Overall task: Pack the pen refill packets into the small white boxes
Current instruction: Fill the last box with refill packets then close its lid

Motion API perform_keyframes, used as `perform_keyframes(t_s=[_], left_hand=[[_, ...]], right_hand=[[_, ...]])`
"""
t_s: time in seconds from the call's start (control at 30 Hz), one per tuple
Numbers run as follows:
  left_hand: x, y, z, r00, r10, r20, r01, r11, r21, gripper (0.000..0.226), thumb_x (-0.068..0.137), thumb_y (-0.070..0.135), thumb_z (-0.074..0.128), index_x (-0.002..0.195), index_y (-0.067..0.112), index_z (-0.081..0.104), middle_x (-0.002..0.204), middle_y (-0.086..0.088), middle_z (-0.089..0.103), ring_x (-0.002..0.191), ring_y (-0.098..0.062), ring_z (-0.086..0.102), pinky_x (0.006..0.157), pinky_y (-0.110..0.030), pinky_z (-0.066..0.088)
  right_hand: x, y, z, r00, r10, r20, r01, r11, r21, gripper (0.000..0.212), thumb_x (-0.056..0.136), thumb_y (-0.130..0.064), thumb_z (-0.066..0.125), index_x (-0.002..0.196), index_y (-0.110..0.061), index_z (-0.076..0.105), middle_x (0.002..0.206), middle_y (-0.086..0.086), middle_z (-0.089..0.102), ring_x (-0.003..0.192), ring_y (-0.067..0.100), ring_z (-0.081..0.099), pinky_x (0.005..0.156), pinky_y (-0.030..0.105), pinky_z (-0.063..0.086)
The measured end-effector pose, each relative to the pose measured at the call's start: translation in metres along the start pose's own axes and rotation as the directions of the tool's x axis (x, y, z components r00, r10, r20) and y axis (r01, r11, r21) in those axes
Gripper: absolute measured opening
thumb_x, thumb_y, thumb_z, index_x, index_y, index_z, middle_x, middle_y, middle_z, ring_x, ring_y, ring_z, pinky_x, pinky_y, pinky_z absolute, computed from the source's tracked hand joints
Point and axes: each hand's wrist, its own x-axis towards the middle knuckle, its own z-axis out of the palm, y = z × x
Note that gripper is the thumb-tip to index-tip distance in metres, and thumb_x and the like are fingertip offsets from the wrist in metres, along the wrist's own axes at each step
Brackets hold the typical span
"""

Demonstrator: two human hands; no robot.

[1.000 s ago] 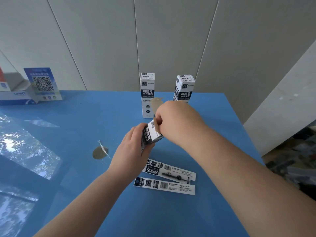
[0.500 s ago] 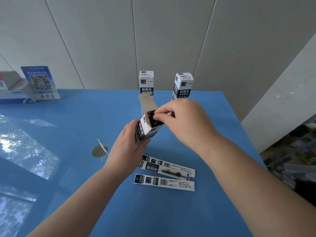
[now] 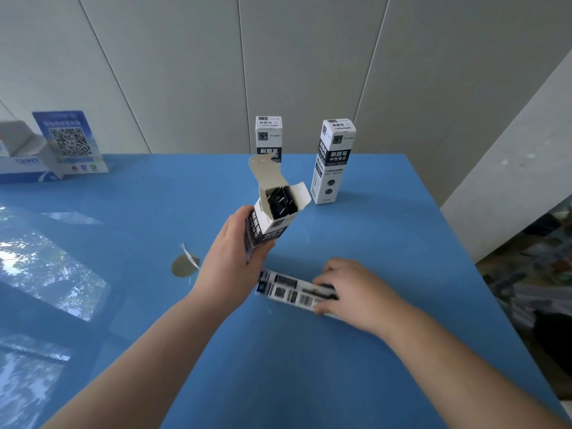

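Observation:
My left hand [image 3: 234, 253] grips a small white and black box [image 3: 268, 231] and holds it tilted above the blue table [image 3: 309, 366]. Its top flaps stand open and dark refill packets show inside. My right hand [image 3: 351, 289] lies on the table to the right and below the box. Its fingers and thumb pinch the right end of two long pen refill packets [image 3: 289, 291] lying side by side. Two more white boxes stand upright and closed at the far edge, one in the middle [image 3: 268, 136] and one to its right [image 3: 335, 162].
A round brownish disc [image 3: 183, 265] with a white strip lies left of my left hand. A blue QR-code sign [image 3: 69, 144] and a white carton [image 3: 21, 164] stand at the far left. The table's right edge drops to a cluttered floor [image 3: 538, 274].
My right hand left the open box top and dropped down to the two packets on the table, now pinching them. The box's flaps now stand open, and my left hand still holds it.

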Motion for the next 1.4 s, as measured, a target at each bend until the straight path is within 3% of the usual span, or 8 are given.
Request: perform_keyframes(t_s=[0.27,0.4,0.47,0.7,0.9,1.17,1.27,1.4], left_hand=[[-0.001,0.000,-0.002,1.000,0.006,0.011,-0.006,1.000,-0.017,0.039,0.096,0.028,0.062,0.132,0.023,0.047,0.118,0.009,0.058,0.110,-0.012,0.053,0.087,-0.031,0.044],[-0.002,0.000,-0.003,1.000,0.009,0.006,-0.009,1.000,-0.021,0.040,0.096,0.029,0.062,0.133,0.025,0.046,0.117,0.012,0.057,0.109,-0.005,0.051,0.083,-0.018,0.040],[-0.001,0.000,-0.004,1.000,0.013,0.004,-0.013,1.000,-0.023,0.039,0.096,0.029,0.062,0.132,0.025,0.046,0.117,0.012,0.057,0.108,-0.006,0.051,0.084,-0.020,0.041],[0.000,-0.003,-0.003,1.000,0.023,0.007,-0.022,1.000,-0.014,0.039,0.097,0.031,0.060,0.133,0.027,0.045,0.116,0.014,0.057,0.108,-0.004,0.051,0.080,-0.014,0.038],[0.000,-0.008,-0.004,1.000,0.017,-0.003,-0.017,0.999,-0.028,0.038,0.097,0.032,0.060,0.132,0.029,0.045,0.116,0.018,0.056,0.109,0.003,0.050,0.080,-0.003,0.036],[0.001,-0.008,-0.004,1.000,0.024,0.016,-0.024,0.999,-0.023,0.035,0.097,0.033,0.059,0.129,0.030,0.045,0.113,0.018,0.056,0.107,-0.001,0.051,0.078,-0.010,0.038],[0.002,-0.008,-0.005,1.000,0.023,0.016,-0.023,0.999,-0.027,0.036,0.097,0.033,0.059,0.130,0.033,0.044,0.114,0.022,0.055,0.107,0.003,0.049,0.079,-0.005,0.036],[0.004,-0.008,-0.004,0.999,0.021,0.025,-0.020,0.999,-0.049,0.033,0.097,0.033,0.059,0.126,0.034,0.045,0.112,0.021,0.056,0.106,0.000,0.051,0.078,-0.013,0.038]], right_hand=[[0.002,-0.014,-0.002,0.995,0.075,-0.063,-0.085,0.981,-0.172,0.007,0.091,-0.026,0.060,0.093,-0.023,0.065,0.097,-0.001,0.059,0.091,0.026,0.060,0.069,0.034,0.048],[0.005,-0.017,-0.006,0.995,0.095,-0.042,-0.103,0.953,-0.284,0.012,0.091,-0.018,0.054,0.092,-0.020,0.065,0.092,0.001,0.060,0.087,0.028,0.061,0.062,0.032,0.040],[0.006,-0.019,-0.007,0.995,0.099,-0.023,-0.101,0.946,-0.309,0.011,0.091,-0.019,0.053,0.087,-0.020,0.063,0.090,0.002,0.059,0.085,0.029,0.061,0.061,0.031,0.038],[0.005,-0.020,-0.007,0.991,0.132,0.011,-0.124,0.954,-0.274,0.017,0.087,-0.009,0.058,0.098,-0.019,0.065,0.098,0.002,0.061,0.090,0.029,0.063,0.074,0.037,0.054],[0.006,-0.015,-0.008,0.966,0.241,0.097,-0.198,0.924,-0.326,0.016,0.081,-0.004,0.054,0.074,-0.017,0.050,0.075,0.001,0.053,0.072,0.027,0.055,0.049,0.028,0.033],[-0.001,-0.018,-0.015,0.952,0.273,0.135,-0.210,0.910,-0.357,0.024,0.077,-0.003,0.056,0.067,-0.018,0.039,0.070,0.000,0.046,0.057,0.017,0.044,0.045,0.028,0.029],[-0.004,-0.018,-0.019,0.944,0.292,0.155,-0.215,0.897,-0.386,0.023,0.076,-0.003,0.057,0.065,-0.018,0.043,0.069,0.000,0.048,0.062,0.021,0.050,0.047,0.026,0.032],[-0.006,-0.018,-0.021,0.949,0.291,0.124,-0.229,0.901,-0.369,0.013,0.077,-0.008,0.058,0.077,-0.020,0.053,0.076,-0.003,0.050,0.076,0.025,0.056,0.060,0.027,0.042]])
